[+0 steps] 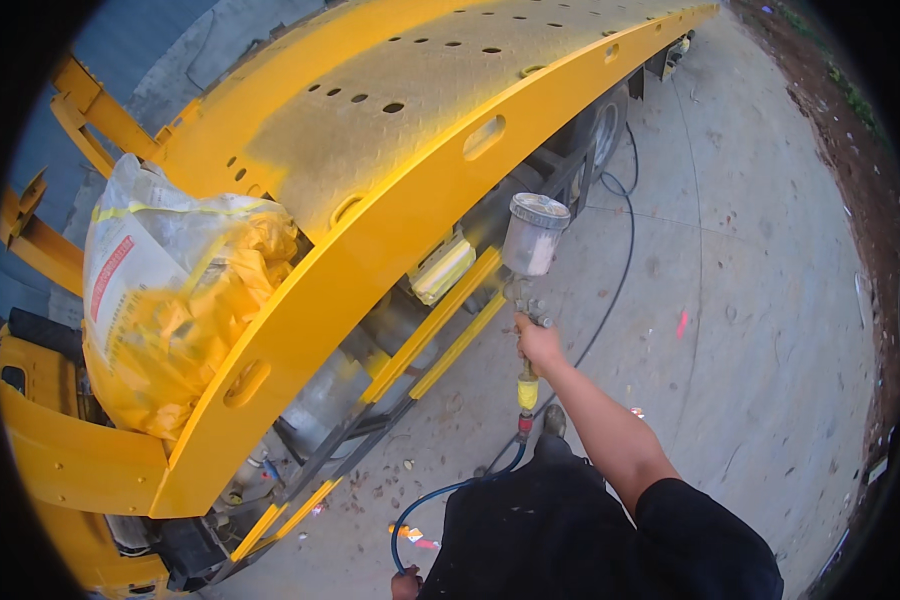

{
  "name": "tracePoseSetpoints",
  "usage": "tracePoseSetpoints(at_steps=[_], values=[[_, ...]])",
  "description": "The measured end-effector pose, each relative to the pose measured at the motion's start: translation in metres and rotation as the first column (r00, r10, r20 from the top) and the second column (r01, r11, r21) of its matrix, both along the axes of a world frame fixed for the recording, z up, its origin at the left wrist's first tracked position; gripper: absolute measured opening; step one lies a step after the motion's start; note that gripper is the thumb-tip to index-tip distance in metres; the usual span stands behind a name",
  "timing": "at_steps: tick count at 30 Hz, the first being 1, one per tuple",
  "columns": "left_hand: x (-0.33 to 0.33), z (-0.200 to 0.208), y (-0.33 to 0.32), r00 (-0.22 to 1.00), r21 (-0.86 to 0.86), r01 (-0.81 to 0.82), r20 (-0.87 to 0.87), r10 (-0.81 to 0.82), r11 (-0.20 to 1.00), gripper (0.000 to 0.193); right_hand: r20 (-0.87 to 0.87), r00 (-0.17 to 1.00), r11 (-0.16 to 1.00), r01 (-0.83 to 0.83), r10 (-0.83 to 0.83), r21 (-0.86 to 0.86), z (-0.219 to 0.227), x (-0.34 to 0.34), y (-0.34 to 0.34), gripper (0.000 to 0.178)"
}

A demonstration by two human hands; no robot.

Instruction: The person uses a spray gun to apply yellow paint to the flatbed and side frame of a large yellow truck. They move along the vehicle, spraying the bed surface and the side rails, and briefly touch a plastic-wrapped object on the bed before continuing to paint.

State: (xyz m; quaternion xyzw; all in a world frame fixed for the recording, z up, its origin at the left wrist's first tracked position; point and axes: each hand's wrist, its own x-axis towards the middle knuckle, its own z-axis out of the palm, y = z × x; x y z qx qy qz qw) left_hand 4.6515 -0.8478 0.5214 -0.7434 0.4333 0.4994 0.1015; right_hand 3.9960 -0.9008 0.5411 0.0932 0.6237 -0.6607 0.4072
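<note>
My right hand (541, 346) is closed round the handle of a paint spray gun (520, 293). On top of the gun sits a paint-smeared, see-through cup (532, 246) with pale stuff inside. Below the grip hang a yellow-stained fitting and a red coupling (525, 424), which joins a dark blue air hose (438, 492). At the lower edge my left hand (406, 584) grips that hose, only partly in view. Left of the gun runs the glossy yellow side rail (370, 256) of a truck bed, apart from the gun. The deck (355, 150) is part yellow, part bare grey-brown.
A paint-covered plastic bag (160, 285) lies against the rail at left. Yellow side guard bars (435, 325) and a wheel (606, 128) sit under the bed. A dark hose (625, 260) trails over the concrete ground (760, 300). My shoe (554, 420) stands below the gun.
</note>
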Motion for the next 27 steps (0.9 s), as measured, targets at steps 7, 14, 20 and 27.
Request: tracePoseSetpoints(at_steps=[7,14,20,27], values=[[0.059,0.009,0.012,0.965,-0.025,0.181,0.195,-0.172,0.983,0.034,0.060,0.998,0.997,-0.020,0.024,-0.071,-0.010,0.085,-0.003,0.023],[0.115,-0.013,0.003,0.954,-0.015,0.253,0.170,-0.247,0.967,0.035,-0.153,0.983,0.995,-0.099,0.101,0.020,-0.025,0.174,-0.018,0.020],[0.148,-0.033,-0.008,0.939,0.025,0.315,0.138,-0.316,0.949,0.035,-0.248,0.933,0.966,-0.252,0.260,0.065,-0.015,0.276,-0.028,0.021],[0.135,-0.030,-0.031,0.909,0.057,0.390,0.135,-0.394,0.919,0.035,-0.024,0.983,0.981,-0.182,0.181,-0.064,-0.051,0.267,-0.020,0.023]])
